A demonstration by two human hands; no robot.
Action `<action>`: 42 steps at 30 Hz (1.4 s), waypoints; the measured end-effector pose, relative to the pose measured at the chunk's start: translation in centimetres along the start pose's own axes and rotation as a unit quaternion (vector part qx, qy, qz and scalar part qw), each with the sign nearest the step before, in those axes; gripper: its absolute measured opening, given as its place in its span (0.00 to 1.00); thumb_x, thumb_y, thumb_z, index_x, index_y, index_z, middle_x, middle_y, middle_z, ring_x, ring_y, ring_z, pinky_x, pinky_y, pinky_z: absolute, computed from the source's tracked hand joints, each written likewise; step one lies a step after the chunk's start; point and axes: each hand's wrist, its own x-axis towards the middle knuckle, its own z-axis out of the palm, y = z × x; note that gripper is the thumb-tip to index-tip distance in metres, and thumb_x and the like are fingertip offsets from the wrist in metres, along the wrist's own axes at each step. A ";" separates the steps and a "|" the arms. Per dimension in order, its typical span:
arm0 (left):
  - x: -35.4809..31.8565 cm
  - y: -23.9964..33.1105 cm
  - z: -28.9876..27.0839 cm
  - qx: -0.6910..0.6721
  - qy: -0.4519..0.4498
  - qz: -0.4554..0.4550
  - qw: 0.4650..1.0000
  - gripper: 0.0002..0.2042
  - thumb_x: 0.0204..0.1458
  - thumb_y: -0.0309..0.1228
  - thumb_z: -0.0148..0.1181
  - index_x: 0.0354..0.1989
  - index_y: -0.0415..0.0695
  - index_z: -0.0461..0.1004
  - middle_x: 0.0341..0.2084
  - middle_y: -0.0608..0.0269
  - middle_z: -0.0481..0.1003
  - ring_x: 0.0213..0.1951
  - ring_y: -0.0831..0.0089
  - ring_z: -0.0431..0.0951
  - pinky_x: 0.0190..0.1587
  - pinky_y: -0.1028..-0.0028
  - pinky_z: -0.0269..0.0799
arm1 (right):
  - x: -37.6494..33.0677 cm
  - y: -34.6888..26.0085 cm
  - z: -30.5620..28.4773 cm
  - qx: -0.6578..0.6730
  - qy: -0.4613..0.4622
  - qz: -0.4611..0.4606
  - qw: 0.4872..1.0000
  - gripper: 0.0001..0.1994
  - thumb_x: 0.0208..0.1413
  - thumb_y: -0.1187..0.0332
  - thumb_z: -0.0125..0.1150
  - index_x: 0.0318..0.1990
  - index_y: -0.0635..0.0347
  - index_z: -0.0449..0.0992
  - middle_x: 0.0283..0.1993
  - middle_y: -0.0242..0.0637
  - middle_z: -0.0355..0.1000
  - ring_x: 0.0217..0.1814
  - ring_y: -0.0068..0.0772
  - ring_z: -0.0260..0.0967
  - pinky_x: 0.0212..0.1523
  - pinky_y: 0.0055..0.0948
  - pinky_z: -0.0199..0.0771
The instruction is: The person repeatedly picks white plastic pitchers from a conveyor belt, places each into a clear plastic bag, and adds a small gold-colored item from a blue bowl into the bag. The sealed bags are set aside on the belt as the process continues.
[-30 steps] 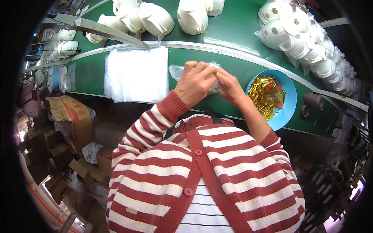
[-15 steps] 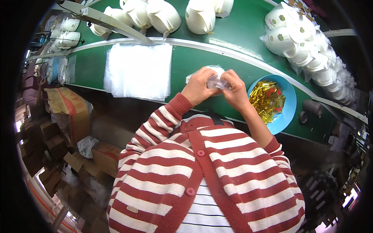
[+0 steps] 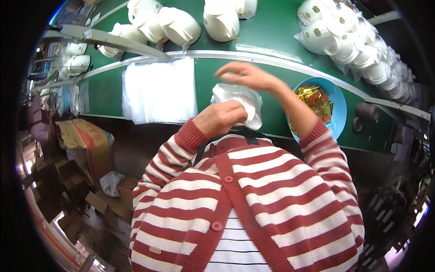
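Note:
A white object in a clear plastic bag (image 3: 252, 100) lies on the green worktop in front of me; its exact kind is hidden by the wrapping and my fingers. My left hand (image 3: 220, 117) is closed, pinching the near left part of the bag. Past the bag's far side, my right hand (image 3: 247, 75) hangs with fingers stretched to the left, slightly smeared by motion and holding nothing visible. To the left lies a flat stack of clear plastic bags (image 3: 158, 90). A blue bowl (image 3: 339, 106) of gold twist ties (image 3: 312, 96) stands under my right forearm.
White rounded vessels (image 3: 179, 26) stand on the green surface beyond a metal rail (image 3: 272, 60). Bagged white vessels (image 3: 351, 45) form rows at far right. A grey cylinder (image 3: 366, 111) sits right of the bowl. Cardboard boxes (image 3: 97, 152) crowd the lower left; a metal post (image 3: 113, 38) slants across upper left.
My right hand has let go of the bag and moved up and left over its far side. The bagged object now shows more, while my left hand has drawn slightly nearer to me.

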 end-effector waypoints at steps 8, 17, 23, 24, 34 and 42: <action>-2.5 -0.8 -0.1 0.055 0.125 -0.182 0.974 0.06 0.53 0.21 0.70 0.35 0.40 0.77 0.31 0.55 0.78 0.34 0.55 0.81 0.37 0.63 0.76 | 2.5 6.9 3.3 0.107 0.139 0.124 0.977 0.32 0.70 0.43 0.60 0.17 0.57 0.68 0.18 0.21 0.59 0.22 0.17 0.52 0.23 0.29 0.55; 0.8 -2.7 4.5 -0.111 0.279 -0.345 0.889 0.07 0.53 0.25 0.76 0.34 0.39 0.82 0.29 0.63 0.79 0.29 0.73 0.77 0.35 0.72 0.74 | -14.0 -1.0 9.9 0.074 0.146 0.176 0.971 0.21 0.68 0.56 0.64 0.26 0.63 0.79 0.21 0.36 0.74 0.24 0.26 0.69 0.30 0.34 0.71; 0.5 -1.5 4.6 -0.166 0.241 -0.401 0.868 0.07 0.53 0.25 0.75 0.35 0.37 0.81 0.31 0.59 0.79 0.25 0.73 0.77 0.27 0.73 0.73 | -22.1 7.2 -0.3 -0.244 0.495 0.306 0.776 0.11 0.60 0.64 0.70 0.35 0.63 0.79 0.36 0.47 0.79 0.37 0.50 0.79 0.43 0.45 0.79; 0.3 -1.9 4.9 -0.167 0.238 -0.400 0.869 0.07 0.52 0.24 0.75 0.35 0.37 0.81 0.31 0.59 0.78 0.24 0.72 0.77 0.26 0.73 0.73 | -23.8 9.3 -1.9 -0.327 0.451 0.352 0.753 0.11 0.59 0.67 0.68 0.47 0.61 0.78 0.43 0.46 0.78 0.45 0.52 0.79 0.48 0.48 0.78; -0.5 -1.5 4.7 0.071 0.188 -0.242 0.949 0.10 0.53 0.25 0.73 0.42 0.40 0.80 0.35 0.55 0.76 0.35 0.58 0.80 0.35 0.66 0.77 | -27.3 17.6 -7.5 -0.288 0.443 0.304 0.793 0.06 0.60 0.70 0.65 0.38 0.64 0.79 0.37 0.53 0.79 0.40 0.55 0.80 0.44 0.45 0.80; -1.9 -1.7 4.2 0.089 0.146 -0.311 0.935 0.10 0.54 0.26 0.70 0.42 0.39 0.77 0.37 0.46 0.80 0.39 0.46 0.82 0.42 0.58 0.78 | -22.6 8.8 -7.2 -0.445 0.366 0.401 0.712 0.07 0.63 0.73 0.57 0.44 0.63 0.80 0.45 0.53 0.83 0.47 0.55 0.83 0.48 0.54 0.82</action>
